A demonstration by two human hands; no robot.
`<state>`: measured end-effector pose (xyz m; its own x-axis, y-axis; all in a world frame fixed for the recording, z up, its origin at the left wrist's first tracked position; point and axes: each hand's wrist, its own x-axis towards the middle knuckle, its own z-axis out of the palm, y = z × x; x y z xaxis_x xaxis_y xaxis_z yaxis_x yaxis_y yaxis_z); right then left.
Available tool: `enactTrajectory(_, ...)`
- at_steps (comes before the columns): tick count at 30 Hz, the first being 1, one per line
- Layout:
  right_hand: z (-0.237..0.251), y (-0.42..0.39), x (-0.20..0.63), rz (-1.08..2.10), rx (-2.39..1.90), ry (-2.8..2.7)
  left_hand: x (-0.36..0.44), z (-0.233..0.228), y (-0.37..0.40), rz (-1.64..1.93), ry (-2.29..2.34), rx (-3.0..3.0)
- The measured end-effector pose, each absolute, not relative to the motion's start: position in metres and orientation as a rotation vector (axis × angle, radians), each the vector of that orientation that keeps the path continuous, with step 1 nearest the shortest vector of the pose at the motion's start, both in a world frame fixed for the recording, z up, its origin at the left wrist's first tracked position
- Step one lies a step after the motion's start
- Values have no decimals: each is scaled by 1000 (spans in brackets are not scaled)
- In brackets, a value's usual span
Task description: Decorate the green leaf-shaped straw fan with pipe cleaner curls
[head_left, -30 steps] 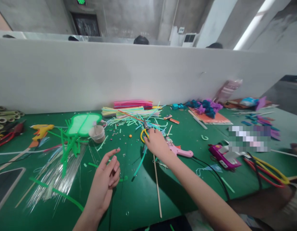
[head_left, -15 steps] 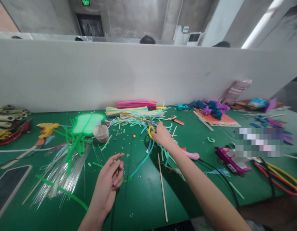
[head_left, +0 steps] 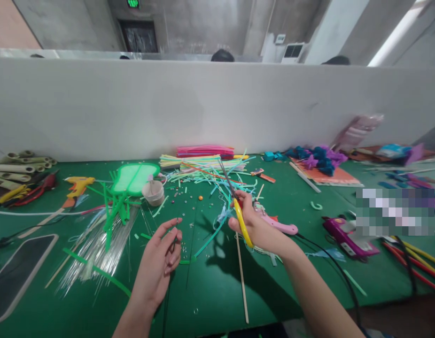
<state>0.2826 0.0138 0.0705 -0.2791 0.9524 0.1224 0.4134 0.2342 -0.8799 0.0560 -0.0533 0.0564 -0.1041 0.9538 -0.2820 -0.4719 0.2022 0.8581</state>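
Observation:
My right hand is closed on a pair of scissors with yellow handles. Their dark blades point away from me, over the heap of coloured strips, and look slightly parted. My left hand is closed in a pinch around a thin dark strand, whose tip shows just above the fingertips. Whether it is wire or cord I cannot tell. Beyond this hand stand a small clear cup and a green mesh shape with green strips. Several small rings and beads lie between the hands.
A wooden stick lies near my right hand. Further right are a pink-handled tool with a black cord and a magenta device. On the left lie a yellow glue gun, clear filaments and a phone. A white partition borders the back.
My right hand has lifted the scissors from the strip pile and drawn them nearer, blades now pointing forward. My left hand keeps its pinch. The view has shifted slightly left.

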Motion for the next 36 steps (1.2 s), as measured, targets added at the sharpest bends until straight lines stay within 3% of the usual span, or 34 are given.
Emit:
enactTrajectory(7, 86, -25, 269, 513, -1219, -1836, 58, 76, -61, 1322, 1025, 525)
enactTrajectory(16, 65, -45, 269, -300, -914, -2176, 74, 85, -73, 1279, 935, 513)
enactTrajectory(36, 83, -50, 295, -615, -818, -2295, 76, 92, -83, 1166, 907, 468)
